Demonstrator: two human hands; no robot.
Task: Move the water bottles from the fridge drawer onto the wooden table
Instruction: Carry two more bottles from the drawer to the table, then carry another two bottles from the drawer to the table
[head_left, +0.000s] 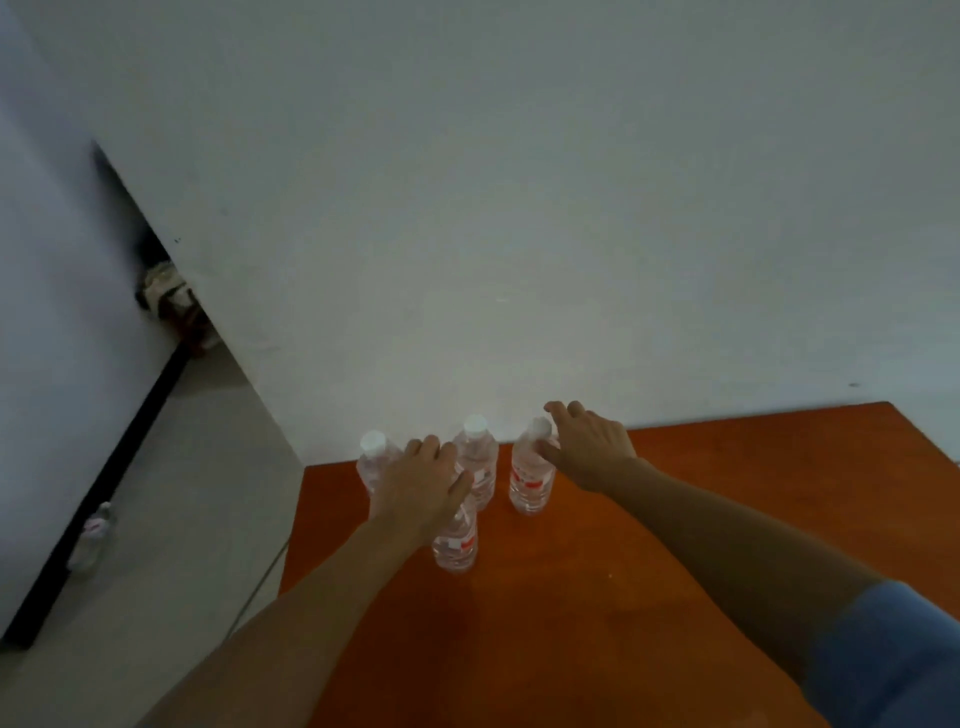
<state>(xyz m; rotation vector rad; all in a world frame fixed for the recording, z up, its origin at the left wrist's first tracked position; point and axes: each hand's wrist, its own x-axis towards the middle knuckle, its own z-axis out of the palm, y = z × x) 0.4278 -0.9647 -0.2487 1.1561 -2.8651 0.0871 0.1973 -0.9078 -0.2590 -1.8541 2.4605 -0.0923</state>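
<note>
Both forearms reach out over the wooden table (649, 597), a blue sleeve (893, 654) on the right one. Four water bottles (475, 462) stand upright, clustered at the far left corner near the wall. The left hand (421, 486) hovers with fingers spread over the nearest bottle (456, 540), seemingly gripping nothing. The right hand (587, 449) has thumb and fingers around the neck of the rightmost bottle (530, 478), though blur hides how firmly. A careless pull-back could topple the tight cluster off the edge. Another bottle (96, 535) stands on the floor.
</note>
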